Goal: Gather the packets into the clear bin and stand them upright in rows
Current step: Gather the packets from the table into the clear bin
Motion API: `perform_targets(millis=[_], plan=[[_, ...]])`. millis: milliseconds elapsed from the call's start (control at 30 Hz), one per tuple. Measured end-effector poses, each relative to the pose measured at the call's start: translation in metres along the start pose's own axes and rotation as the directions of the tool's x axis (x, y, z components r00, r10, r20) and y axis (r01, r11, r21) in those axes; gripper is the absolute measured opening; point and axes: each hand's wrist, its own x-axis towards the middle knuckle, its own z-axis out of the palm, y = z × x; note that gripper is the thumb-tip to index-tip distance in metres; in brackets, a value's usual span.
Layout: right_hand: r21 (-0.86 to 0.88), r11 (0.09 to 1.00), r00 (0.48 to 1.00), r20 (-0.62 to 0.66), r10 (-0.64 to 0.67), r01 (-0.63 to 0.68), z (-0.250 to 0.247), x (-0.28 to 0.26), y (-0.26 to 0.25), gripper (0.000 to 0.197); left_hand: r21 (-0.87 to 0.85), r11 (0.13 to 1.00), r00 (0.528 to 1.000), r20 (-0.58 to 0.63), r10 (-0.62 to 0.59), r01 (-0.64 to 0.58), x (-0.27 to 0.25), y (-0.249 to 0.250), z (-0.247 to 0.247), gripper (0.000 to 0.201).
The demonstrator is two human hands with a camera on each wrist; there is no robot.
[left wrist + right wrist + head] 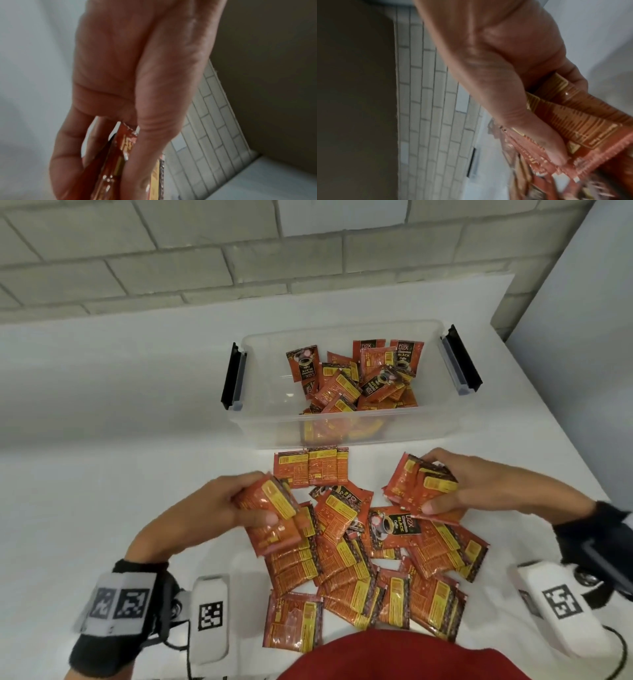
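Several orange-red coffee packets (356, 570) lie in a loose pile on the white table in front of me. My left hand (239, 501) grips a small stack of packets (274, 515) at the pile's left edge; the left wrist view shows the same packets (120, 155) pinched between thumb and fingers. On the right my right hand (442, 484) holds another bunch of packets (418, 484), seen close in the right wrist view as packets (573, 121) under the thumb. Beyond the pile stands the clear bin (260, 419), with several packets (356, 381) lying jumbled inside, toward its right half.
A flat row of packets (310, 469) lies just before the bin's front wall. Black latch handles (233, 376) stick out from both ends of the bin. A brick wall (171, 261) runs behind the table, whose right edge (548, 419) slants away.
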Motion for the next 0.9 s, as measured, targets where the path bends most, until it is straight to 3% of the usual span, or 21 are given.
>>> perform_targets(millis=[100,233,367,433,533,733,900], plan=[[-0.204,0.979,1.000,-0.007,0.014,-0.015,0.014,0.015,0.001,0.065,0.107,0.993,0.999,0.036,0.035,-0.039,0.008,-0.014,0.022,0.036],[-0.284,0.957,0.997,-0.062,0.035,-0.051,0.018,0.027,0.003,0.066,0.123,0.984,0.990,-0.037,0.135,-0.130,0.016,-0.022,0.039,0.037],[-0.292,0.951,0.991,-0.112,0.068,-0.099,0.019,0.031,0.005,0.077,0.177,0.967,0.980,-0.049,0.194,-0.183,0.020,-0.022,0.044,0.050],[-0.267,0.961,0.993,-0.110,0.041,-0.069,0.020,0.032,0.005,0.072,0.226,0.957,0.975,-0.085,0.205,-0.182,0.020,-0.022,0.045,0.056],[-0.190,0.981,0.995,-0.100,0.009,-0.028,0.020,0.033,0.005,0.061,0.286,0.946,0.969,-0.141,0.202,-0.156,0.022,-0.018,0.043,0.031],[0.015,0.998,0.991,-0.117,-0.057,0.059,-0.009,0.014,-0.012,0.046,0.002,0.982,0.964,-0.186,0.188,-0.191,0.026,0.015,0.020,0.025],[0.188,0.957,0.948,-0.274,-0.164,0.220,-0.062,-0.012,-0.058,0.044,-0.039,0.960,0.934,-0.243,0.261,-0.279,0.047,0.074,-0.015,0.032]])
